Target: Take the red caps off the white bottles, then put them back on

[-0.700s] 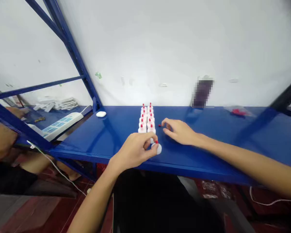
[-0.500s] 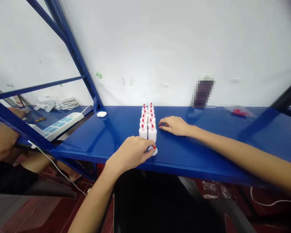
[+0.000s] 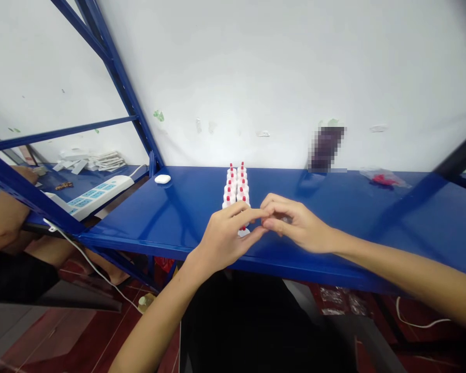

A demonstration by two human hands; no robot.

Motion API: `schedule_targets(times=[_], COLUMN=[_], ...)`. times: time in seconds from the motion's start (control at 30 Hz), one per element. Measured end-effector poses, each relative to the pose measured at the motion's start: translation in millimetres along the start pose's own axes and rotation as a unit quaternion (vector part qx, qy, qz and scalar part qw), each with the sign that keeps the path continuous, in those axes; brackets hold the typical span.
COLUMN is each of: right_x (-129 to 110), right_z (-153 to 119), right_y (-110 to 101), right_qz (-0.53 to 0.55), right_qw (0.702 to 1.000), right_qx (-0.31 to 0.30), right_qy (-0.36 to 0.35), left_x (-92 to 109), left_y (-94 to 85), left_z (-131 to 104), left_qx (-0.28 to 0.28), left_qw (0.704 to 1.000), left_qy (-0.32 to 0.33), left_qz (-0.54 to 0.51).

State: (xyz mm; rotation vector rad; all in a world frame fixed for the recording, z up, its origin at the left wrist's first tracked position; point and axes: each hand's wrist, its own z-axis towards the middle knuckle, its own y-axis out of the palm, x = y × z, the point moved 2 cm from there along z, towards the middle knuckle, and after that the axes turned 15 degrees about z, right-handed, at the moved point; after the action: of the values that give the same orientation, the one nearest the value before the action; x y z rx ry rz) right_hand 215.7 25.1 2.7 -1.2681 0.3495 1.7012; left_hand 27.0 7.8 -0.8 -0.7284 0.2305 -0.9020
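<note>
Left hand [image 3: 225, 235] and right hand [image 3: 295, 223] meet at the fingertips, centre of frame. Grip, both: thumb and fingers curled in, barely parted at the tips. Contents hidden; cannot tell whether either has hold of anything.

White bottles with red tips [image 3: 241, 192] stand upright in two columns on the blue tabletop [image 3: 373, 212], centre of frame, running toward the wall. A nearer red-tipped bottle [image 3: 244, 234] shows partly behind the left hand, close to the tabletop's front edge.

Risks (judged): a small piece between the fingertips, if there is one, could slip and roll, the meeting point being cramped. The left hand lies across the view of the nearest bottles; a low sweep of it could tip one, and neighbours stand close enough to follow. The nearest might go over the edge.

Counts: bottles, at least five red tips per column, plus the nearer one; exact total uncertain, far ones overlap. White oval case [image 3: 162, 179], left: one. Clear bag of red pieces [image 3: 384, 180], right: one; pieces not countable. Power strip [image 3: 101, 194], left: one.
</note>
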Motion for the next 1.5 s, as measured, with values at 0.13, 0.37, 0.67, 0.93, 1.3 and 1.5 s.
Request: schedule_targets(times=[0.13, 0.37, 0.67, 0.93, 1.3, 1.5], right_x=[1, 10, 9, 14, 9, 9], right_z=[-1, -4, -8, -6, -3, -4], right_y=[7, 14, 16, 9, 18, 20], right_qz=[0.093, 0.189, 0.081, 0.104, 0.063, -0.039], right_qw=[0.995, 0.982, 0.996, 0.993, 0.998, 0.999], right_qx=[-0.009, -0.008, -0.01, 0.051, 0.011, -0.019], right_qy=[0.041, 0.012, -0.019, -0.016, 0.025, -0.028], left_x=[2, 10, 15, 17, 17, 16], left_y=[2.1, 15.9, 22.2, 13.8, 17.8, 23.0], left_z=[0, -1, -2, -3, -5, -7], left_qx=[0.022, 0.034, 0.045, 0.044, 0.008, -0.026], left_qw=[0.993, 0.986, 0.992, 0.991, 0.998, 0.997], left_qy=[-0.01, -0.065, -0.041, -0.065, -0.045, -0.037], left_qz=[-0.116, -0.15, -0.115, -0.11, -0.051, -0.06])
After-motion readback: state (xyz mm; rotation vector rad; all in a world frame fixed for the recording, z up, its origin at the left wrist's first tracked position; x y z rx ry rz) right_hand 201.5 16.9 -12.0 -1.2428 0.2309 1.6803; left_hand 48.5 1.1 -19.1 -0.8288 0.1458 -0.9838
